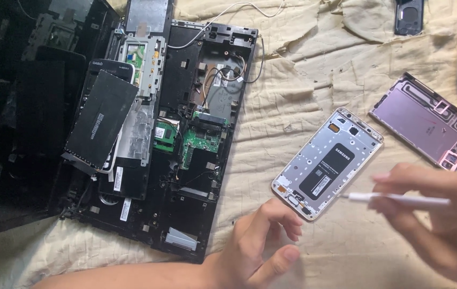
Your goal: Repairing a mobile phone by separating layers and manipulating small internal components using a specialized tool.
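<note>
An opened phone body (327,162) lies on a cream cloth (314,80), its silver inner frame and black battery facing up. My right hand (442,214) holds a thin white tool (400,199), whose tip points left at the phone's lower edge. My left hand (263,249) hovers just below the phone's bottom corner with fingers apart and nothing in it. A pinkish phone back panel (426,128) lies to the right of the phone, inside face up.
A dismantled black laptop base (185,139) with green circuit boards and loose wires fills the left side. A flat black battery pack (103,120) rests on it. Another dark phone part (409,16) lies at the top right edge.
</note>
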